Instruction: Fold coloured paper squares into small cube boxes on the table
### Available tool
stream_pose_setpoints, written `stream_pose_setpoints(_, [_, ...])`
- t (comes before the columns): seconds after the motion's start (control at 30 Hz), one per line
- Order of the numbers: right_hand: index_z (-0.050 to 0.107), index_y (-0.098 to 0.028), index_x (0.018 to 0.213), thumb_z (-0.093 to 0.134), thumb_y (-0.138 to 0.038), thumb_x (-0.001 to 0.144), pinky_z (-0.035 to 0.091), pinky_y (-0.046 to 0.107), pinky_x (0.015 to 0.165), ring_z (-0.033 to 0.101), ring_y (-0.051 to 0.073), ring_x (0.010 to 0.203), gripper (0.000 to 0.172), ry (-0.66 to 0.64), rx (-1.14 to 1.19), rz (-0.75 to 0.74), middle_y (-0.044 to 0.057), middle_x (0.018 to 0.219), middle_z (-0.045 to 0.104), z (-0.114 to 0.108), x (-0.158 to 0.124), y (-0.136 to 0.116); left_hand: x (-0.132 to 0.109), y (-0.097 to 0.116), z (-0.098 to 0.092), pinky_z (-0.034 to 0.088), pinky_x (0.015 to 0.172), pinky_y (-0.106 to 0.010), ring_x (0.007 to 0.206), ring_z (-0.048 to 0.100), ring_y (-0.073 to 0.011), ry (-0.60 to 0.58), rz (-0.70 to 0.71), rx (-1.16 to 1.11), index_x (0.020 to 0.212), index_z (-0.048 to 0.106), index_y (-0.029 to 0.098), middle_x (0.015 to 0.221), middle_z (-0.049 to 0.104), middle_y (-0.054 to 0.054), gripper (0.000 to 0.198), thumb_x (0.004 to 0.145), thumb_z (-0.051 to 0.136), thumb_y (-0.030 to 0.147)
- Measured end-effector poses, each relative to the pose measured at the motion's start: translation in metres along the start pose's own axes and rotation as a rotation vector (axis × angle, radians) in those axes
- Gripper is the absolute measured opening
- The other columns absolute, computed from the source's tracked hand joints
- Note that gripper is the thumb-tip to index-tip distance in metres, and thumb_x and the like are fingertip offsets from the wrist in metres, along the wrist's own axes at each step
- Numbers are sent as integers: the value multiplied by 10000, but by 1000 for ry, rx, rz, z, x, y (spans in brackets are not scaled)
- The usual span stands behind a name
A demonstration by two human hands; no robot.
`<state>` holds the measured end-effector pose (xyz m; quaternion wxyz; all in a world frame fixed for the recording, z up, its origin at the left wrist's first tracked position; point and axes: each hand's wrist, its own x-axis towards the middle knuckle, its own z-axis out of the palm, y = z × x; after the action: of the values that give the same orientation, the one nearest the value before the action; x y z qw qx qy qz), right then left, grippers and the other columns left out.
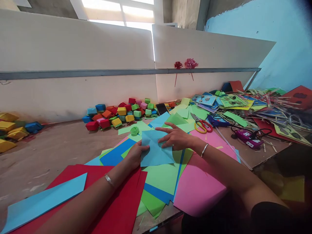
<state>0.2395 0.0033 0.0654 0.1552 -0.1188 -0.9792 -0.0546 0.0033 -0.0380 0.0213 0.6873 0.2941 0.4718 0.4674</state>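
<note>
A light blue square of paper is held up over the pile of coloured sheets, with a faint crease across it. My left hand pinches its left edge, thumb on the front face and fingers behind. My right hand lies over the paper's right side with its fingers spread; the fingertips rest on or just above the surface. Beneath the square are light green sheets. A small folded green paper piece sits just beyond my left hand.
Red sheets and a blue strip lie left, pink sheets right. Scissors, a purple glue gun and a blue one lie right. Folded paper cubes and a phone line the back by a white panel.
</note>
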Motion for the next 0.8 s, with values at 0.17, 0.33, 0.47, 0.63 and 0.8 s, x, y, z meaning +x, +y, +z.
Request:
stream_pose_setpoints(0.17, [719,-217,675,730,-368,861,405,447,1015,660,249,1094,240,134,171,210,61,885,775,21,1,11,0,-1,-2,564,575,-329,553,681,-222,-61,39,88,844,706,137,714,755,-65,310,548,764,69])
stream_pose_setpoints(0.33, [604,-179,585,739,-430,844,480,359,868,644,221,978,385,341,240,345,129,1120,712,39,4,11,-1,-5,-3,552,601,-319,607,693,-238,-170,59,121,867,740,124,751,765,-80,385,492,829,122])
stream_pose_setpoints(0.47, [551,-183,574,743,-451,836,455,307,758,624,191,848,421,263,235,375,105,975,709,46,5,8,-5,-7,-2,503,561,-267,579,641,-185,-197,108,175,856,727,124,730,739,-58,364,580,874,311])
stream_pose_setpoints(0.63, [474,-189,555,699,-498,864,348,265,624,528,149,688,492,193,221,445,32,713,587,50,7,7,-12,-8,-1,431,477,-238,531,557,-142,-196,170,248,808,683,145,642,653,-7,403,695,817,507])
stream_pose_setpoints(0.8, [446,-195,572,683,-493,875,299,262,595,456,128,632,486,181,271,514,-8,656,510,49,7,6,-14,-9,1,453,516,-235,590,593,-155,-263,164,347,907,709,132,734,692,-37,442,619,887,417])
